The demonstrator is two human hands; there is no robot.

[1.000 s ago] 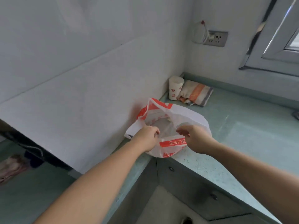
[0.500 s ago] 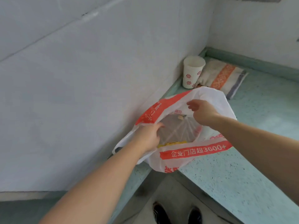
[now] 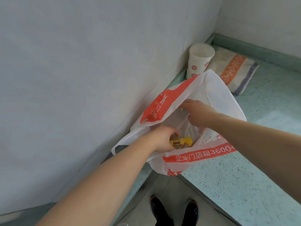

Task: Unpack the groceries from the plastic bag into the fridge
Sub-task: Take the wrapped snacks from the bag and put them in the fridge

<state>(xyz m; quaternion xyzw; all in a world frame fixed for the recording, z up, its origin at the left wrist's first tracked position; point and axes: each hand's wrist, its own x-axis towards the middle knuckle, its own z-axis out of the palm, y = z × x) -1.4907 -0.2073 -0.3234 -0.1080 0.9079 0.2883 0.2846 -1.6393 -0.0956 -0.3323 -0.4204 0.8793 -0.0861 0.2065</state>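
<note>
The plastic bag (image 3: pixel 203 154) hangs over the desk (image 3: pixel 244 185) edge, so with the left hand (image 3: pixel 160 141) gripping a yellow packet (image 3: pixel 229 141) inside and the right hand (image 3: pixel 197 114) pinching the rim, a hard pull may drag it off.

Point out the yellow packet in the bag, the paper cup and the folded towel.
yellow packet (image 3: pixel 229 141): head view, on its yellow wrapper beside the left hand.
paper cup (image 3: pixel 199 62): head view, on its white side wall.
folded towel (image 3: pixel 234 70): head view, on its orange stripe.
</note>
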